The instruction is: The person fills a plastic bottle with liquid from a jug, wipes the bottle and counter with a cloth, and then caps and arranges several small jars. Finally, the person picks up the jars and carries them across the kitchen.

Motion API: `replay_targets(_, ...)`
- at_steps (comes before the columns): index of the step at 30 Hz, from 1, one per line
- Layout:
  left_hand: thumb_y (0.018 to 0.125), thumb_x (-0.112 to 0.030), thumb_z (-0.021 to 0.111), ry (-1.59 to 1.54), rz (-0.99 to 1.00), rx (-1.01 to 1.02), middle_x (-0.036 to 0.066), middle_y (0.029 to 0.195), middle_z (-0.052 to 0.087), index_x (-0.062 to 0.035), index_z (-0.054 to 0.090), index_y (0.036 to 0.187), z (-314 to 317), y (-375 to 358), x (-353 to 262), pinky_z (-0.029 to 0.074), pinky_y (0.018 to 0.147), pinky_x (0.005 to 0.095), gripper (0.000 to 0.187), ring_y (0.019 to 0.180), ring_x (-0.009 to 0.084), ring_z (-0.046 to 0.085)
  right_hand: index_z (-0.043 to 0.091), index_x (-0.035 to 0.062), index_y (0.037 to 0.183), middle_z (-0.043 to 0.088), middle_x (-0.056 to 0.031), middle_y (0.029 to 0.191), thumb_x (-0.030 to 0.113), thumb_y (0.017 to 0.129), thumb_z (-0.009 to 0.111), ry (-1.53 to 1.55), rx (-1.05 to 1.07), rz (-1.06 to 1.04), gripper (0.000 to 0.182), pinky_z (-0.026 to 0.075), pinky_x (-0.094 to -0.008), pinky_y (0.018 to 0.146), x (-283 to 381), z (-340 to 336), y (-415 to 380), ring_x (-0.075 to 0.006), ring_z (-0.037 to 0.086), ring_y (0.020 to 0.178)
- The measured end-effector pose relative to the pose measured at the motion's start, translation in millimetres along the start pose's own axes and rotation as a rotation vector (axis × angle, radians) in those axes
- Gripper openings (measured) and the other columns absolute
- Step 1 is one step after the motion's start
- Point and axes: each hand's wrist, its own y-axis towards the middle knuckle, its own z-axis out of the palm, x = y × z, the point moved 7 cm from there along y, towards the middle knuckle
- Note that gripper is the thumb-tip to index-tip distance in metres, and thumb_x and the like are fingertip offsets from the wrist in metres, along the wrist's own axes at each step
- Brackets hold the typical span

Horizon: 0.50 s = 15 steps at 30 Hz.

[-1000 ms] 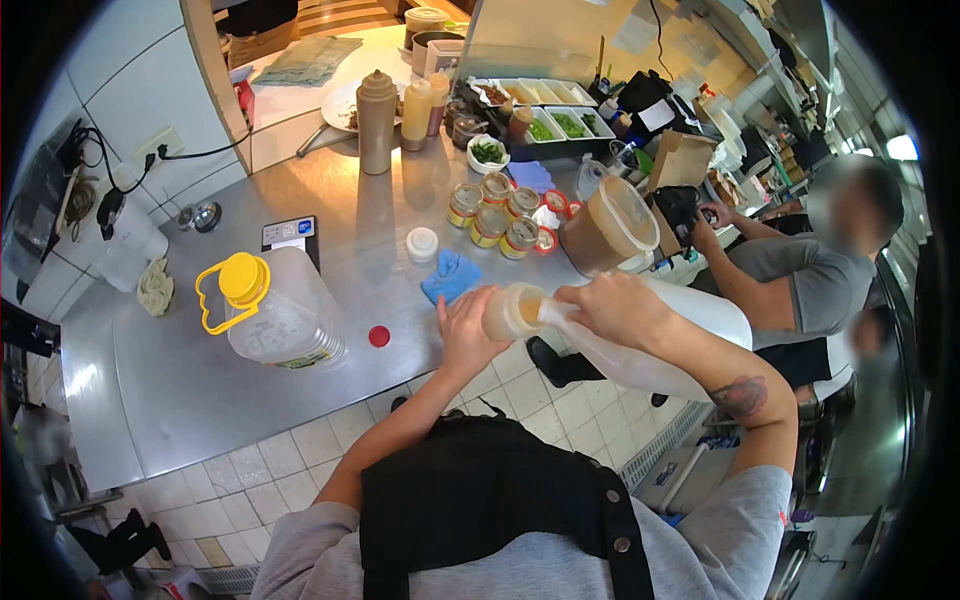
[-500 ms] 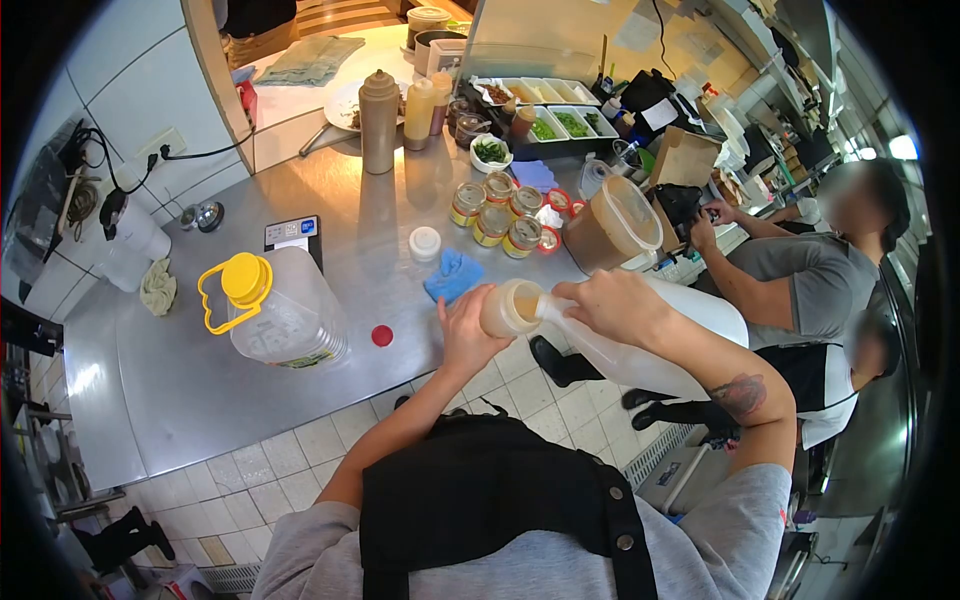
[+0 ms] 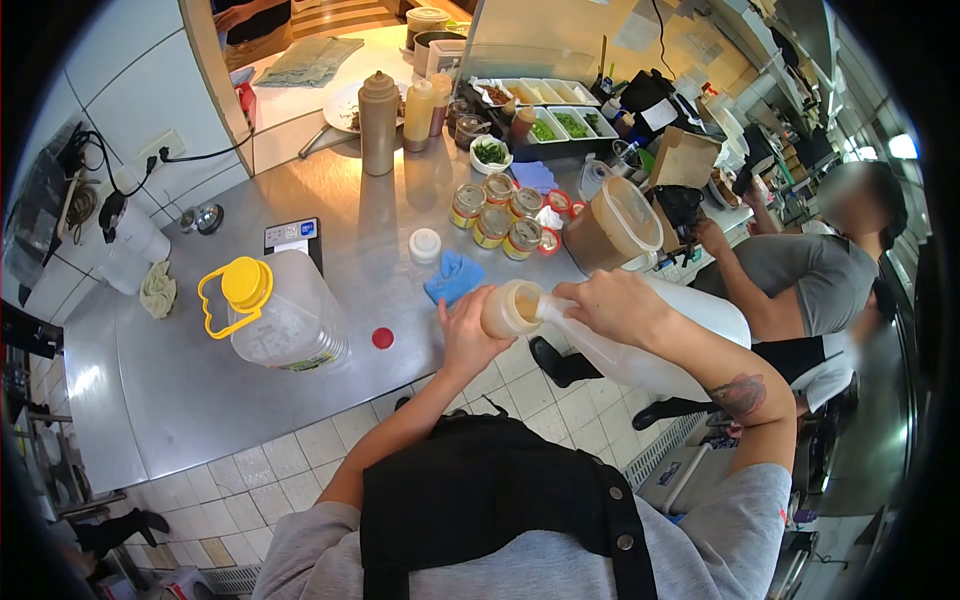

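Observation:
My left hand is wrapped around an open plastic bottle, tilted with its mouth toward the right. My right hand grips a large translucent white jug near its neck. The jug lies tipped over, its narrow mouth right at the bottle's opening. Pale tan contents show inside the bottle. Just behind my left hand, a crumpled blue cloth lies on the steel counter, with a white plastic cap beyond it. A red cap lies flat to the left.
A large jug with a yellow lid stands on the left by a digital scale. Several small jars, a tub of brown sauce and squeeze bottles stand farther back. On the right a co-worker stands close.
My hands, the bottle and the jug hold almost the same position. The co-worker's hands have moved apart, one raised. A person's leg at the lower left and a hand at the top have shifted.

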Motion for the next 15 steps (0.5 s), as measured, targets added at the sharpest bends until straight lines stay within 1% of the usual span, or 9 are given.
replay_targets(6, 0.051, -0.025, 0.092, -0.005, 0.007, -0.007, 0.007, 0.123, 0.064, -0.0108, 0.054, 0.129, -0.3, -0.2, 0.1, 0.021, 0.109, 0.0616, 0.088, 0.117, 0.0256, 0.058, 0.066, 0.0118, 0.107, 0.069, -0.0183, 0.077, 0.028, 0.089, 0.064, -0.008, -0.009, 0.002, 0.025, 0.056, -0.0471, 0.067, 0.5, -0.1, 0.4, -0.0376, 0.069, 0.075)
replay_targets(9, 0.051, -0.025, 0.092, -0.006, 0.011, -0.007, 0.006, 0.123, 0.064, -0.011, 0.054, 0.129, 0.2, 0.1, -0.6, 0.021, 0.109, 0.0616, 0.088, 0.117, 0.0257, 0.058, 0.067, 0.0187, 0.119, 0.069, -0.0198, 0.076, 0.03, 0.09, 0.064, -0.029, 0.007, 0.009, 0.031, 0.056, -0.0471, 0.069, -2.6, 4.2, 1.5, -0.0379, 0.069, 0.074)
replay_targets(12, 0.051, -0.025, 0.092, -0.002, 0.014, -0.006, 0.006, 0.122, 0.064, -0.0111, 0.054, 0.129, 0.6, 0.3, -0.6, 0.022, 0.109, 0.0616, 0.088, 0.117, 0.0257, 0.058, 0.067, 0.0186, 0.119, 0.069, -0.0198, 0.076, 0.03, 0.09, 0.064, -0.032, 0.002, -0.001, 0.031, 0.056, -0.047, 0.068, -1.6, 3.2, 1.3, -0.0376, 0.069, 0.073)
replay_targets(15, 0.052, -0.024, 0.092, 0.0, 0.015, -0.01, 0.006, 0.122, 0.064, -0.0111, 0.054, 0.129, -0.1, -0.2, -0.6, 0.022, 0.109, 0.0615, 0.088, 0.117, 0.0258, 0.058, 0.067, 0.0122, 0.108, 0.069, -0.0186, 0.078, 0.027, 0.088, 0.065, -0.006, 0.001, -0.001, 0.025, 0.056, -0.0474, 0.068, 0.8, -0.2, 0.2, -0.0378, 0.069, 0.075)
